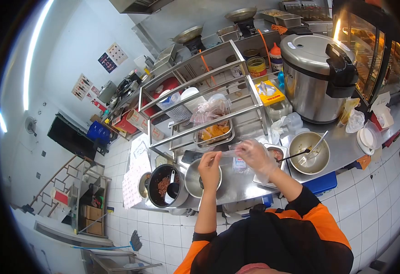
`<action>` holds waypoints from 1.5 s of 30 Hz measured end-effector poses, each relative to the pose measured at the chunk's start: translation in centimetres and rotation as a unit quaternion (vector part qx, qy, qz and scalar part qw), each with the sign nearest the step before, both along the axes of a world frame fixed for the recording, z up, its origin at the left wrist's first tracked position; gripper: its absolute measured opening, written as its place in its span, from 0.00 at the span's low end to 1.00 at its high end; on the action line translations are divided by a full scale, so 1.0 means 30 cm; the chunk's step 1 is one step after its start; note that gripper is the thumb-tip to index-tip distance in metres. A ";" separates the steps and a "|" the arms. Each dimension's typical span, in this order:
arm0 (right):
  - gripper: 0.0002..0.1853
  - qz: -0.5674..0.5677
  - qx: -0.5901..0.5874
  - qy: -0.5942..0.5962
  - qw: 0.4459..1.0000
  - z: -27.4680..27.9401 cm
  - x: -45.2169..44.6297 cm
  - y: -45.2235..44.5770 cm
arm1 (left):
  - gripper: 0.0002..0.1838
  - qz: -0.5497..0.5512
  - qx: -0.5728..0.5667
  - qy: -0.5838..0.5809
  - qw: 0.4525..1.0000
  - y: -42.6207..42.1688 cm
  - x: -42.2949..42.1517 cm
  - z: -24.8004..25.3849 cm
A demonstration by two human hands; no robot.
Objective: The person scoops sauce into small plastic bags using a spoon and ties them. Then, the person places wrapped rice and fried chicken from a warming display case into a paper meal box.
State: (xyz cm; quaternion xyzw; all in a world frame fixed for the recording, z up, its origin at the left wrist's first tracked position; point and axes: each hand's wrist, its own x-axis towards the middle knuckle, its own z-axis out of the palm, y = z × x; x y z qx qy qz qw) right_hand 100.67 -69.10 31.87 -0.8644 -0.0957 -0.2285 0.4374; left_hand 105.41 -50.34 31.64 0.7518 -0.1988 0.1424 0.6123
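My left hand (pixel 210 168), bare, is closed in a pinch on a thin clear plastic glove (pixel 227 153) stretched between my hands. My right hand (pixel 256 158) wears a clear plastic glove, and its fingertips pinch the other end of the stretched plastic. Below my left hand lies a metal bowl (pixel 192 181), partly hidden by that hand. Left of it stands a dark pot (pixel 181 199) holding minced meat and a ladle. Beside my right hand is a metal tray (pixel 282 149) with meat in it. A steel bowl (pixel 324 160) farther right contains a fork and a spoon.
A metal rack (pixel 202 132) stands behind the steel counter (pixel 236 189), with a tray of orange food (pixel 214 133) under plastic. At the right are a large rice cooker (pixel 307 86), a yellow box (pixel 269 94) and a glass warming cabinet (pixel 369 55). A small bowl (pixel 143 185) sits at the left end.
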 end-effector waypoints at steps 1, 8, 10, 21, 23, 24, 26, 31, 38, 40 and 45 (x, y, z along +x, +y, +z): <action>0.09 -0.037 -0.014 -0.101 0.994 -0.035 -0.017 0.012 | 0.06 -0.009 -0.037 0.064 0.997 0.004 0.003 -0.021; 0.09 0.102 -0.170 -0.152 0.968 -0.070 -0.147 0.028 | 0.08 -0.024 -0.169 0.205 0.964 0.008 -0.010 -0.110; 0.09 0.121 -0.110 -0.084 0.983 -0.007 -0.193 0.045 | 0.08 -0.025 -0.108 0.147 0.983 0.013 -0.026 -0.115; 0.07 0.240 0.311 0.307 0.867 -0.100 -0.172 0.041 | 0.06 -0.168 0.226 -0.150 0.948 0.059 -0.092 0.056; 0.07 0.268 0.383 0.327 0.821 -0.136 -0.192 0.057 | 0.08 -0.143 0.240 -0.182 0.943 0.044 -0.119 0.071; 0.07 0.276 0.405 0.338 0.804 -0.138 -0.203 0.061 | 0.09 -0.132 0.247 -0.199 0.939 0.029 -0.136 0.082; 0.08 0.253 0.441 0.337 0.793 -0.127 -0.237 0.080 | 0.10 -0.018 0.266 -0.226 0.937 -0.010 -0.204 0.088; 0.07 0.138 0.424 0.263 0.855 -0.124 -0.301 0.133 | 0.10 -0.065 0.216 0.101 0.969 0.019 -0.304 0.033; 0.10 0.122 0.362 0.331 0.863 -0.068 -0.331 0.144 | 0.15 -0.160 0.092 0.286 0.940 0.073 -0.309 -0.025; 0.12 0.157 0.429 0.352 0.817 -0.049 -0.335 0.130 | 0.14 -0.188 0.022 0.325 0.927 0.102 -0.287 -0.069; 0.12 0.016 0.069 0.161 0.984 -0.136 -0.344 0.144 | 0.05 -0.072 0.214 0.108 0.968 0.054 -0.364 -0.071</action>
